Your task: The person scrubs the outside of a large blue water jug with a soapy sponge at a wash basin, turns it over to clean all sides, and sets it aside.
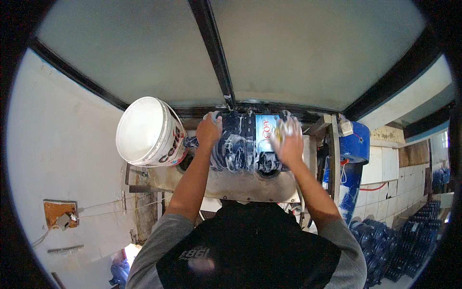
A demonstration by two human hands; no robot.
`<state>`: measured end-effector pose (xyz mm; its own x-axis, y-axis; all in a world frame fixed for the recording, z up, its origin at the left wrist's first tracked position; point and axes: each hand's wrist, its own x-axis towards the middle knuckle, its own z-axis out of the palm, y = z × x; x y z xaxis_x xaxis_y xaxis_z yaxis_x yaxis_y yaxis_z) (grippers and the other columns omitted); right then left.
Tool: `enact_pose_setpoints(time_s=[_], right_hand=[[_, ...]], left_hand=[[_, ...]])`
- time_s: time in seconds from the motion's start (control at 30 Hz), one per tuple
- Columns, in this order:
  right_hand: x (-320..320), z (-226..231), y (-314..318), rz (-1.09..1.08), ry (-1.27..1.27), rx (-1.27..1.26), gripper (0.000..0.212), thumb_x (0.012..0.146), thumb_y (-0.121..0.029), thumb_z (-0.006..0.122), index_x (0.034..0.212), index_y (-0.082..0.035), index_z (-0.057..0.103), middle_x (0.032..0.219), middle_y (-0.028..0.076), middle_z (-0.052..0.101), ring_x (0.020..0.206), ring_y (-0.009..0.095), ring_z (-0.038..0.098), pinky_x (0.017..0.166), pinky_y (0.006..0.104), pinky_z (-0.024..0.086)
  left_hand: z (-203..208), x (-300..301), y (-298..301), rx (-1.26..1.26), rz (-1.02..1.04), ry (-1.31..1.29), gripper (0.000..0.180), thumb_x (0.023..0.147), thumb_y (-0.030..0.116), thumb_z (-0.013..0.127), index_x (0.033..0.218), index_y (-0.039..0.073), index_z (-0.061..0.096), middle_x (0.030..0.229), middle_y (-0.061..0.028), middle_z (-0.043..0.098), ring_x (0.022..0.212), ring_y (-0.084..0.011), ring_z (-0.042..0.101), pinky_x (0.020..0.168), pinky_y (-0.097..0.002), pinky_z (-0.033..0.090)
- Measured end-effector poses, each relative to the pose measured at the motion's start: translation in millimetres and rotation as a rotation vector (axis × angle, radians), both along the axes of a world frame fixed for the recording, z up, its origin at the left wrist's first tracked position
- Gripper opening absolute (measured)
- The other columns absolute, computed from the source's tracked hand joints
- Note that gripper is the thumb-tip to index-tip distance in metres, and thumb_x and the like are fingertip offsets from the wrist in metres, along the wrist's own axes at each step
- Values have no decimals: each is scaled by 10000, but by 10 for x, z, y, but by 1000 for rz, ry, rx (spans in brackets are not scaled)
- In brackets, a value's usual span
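Note:
A large blue water jug point(238, 144) lies on its side across a metal stand, coated in white suds, its neck pointing left. My left hand point(210, 131) grips the jug at its shoulder, fingers curled over the far side. At the jug's right end, my right hand point(290, 143) presses a foamy sponge point(278, 134) against the surface beside the label point(266, 132). Motion blurs this hand, and only a whitish-yellow bit of the sponge shows. Suds cover the fingers of both hands.
A white plastic bucket point(139, 131) stands left of the jug on the metal stand point(231, 185). Glass panels with a dark frame point(214, 48) rise behind. A blue drum point(354, 143) is at the right, and several blue jugs point(375, 241) sit on the floor.

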<state>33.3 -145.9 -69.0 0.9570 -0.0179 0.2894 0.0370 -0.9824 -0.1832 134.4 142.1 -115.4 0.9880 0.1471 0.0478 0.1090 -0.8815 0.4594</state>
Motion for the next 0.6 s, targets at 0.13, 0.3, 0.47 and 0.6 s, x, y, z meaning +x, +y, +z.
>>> enact_pose_setpoints(time_s=[0.13, 0.3, 0.47, 0.6], right_hand=[[1408, -99, -368, -44, 631, 62, 421, 975, -338, 513, 1167, -25, 719, 1249, 215, 676, 1203, 399, 623, 1013, 507, 496], [1878, -498, -354, 66, 663, -155, 380, 931, -339, 546, 1042, -42, 756, 1157, 221, 706, 1107, 385, 678, 963, 504, 531], [419, 57, 93, 197, 276, -162, 489, 924, -301, 559, 1322, -24, 620, 1435, 251, 544, 1423, 425, 413, 1184, 587, 278], [-218, 79, -334, 346, -37, -217, 514, 940, -308, 553, 1347, 6, 578, 1434, 276, 522, 1430, 447, 383, 1190, 566, 288]], left_hand=[[122, -157, -84, 23, 5, -74, 572, 986, 467, 522, 1390, 64, 562, 1052, -269, 700, 961, -441, 677, 845, -527, 537], [11, -86, -164, 54, 32, -120, 552, 986, 463, 524, 1396, 96, 576, 1068, -264, 700, 964, -433, 681, 851, -520, 540], [51, -151, -131, 23, 72, -70, 535, 981, 456, 533, 1378, 103, 598, 1079, -253, 702, 972, -415, 686, 852, -514, 543], [-61, -124, -127, 69, 44, -131, 521, 980, 444, 538, 1371, 106, 602, 1067, -240, 705, 965, -408, 688, 849, -509, 544]])
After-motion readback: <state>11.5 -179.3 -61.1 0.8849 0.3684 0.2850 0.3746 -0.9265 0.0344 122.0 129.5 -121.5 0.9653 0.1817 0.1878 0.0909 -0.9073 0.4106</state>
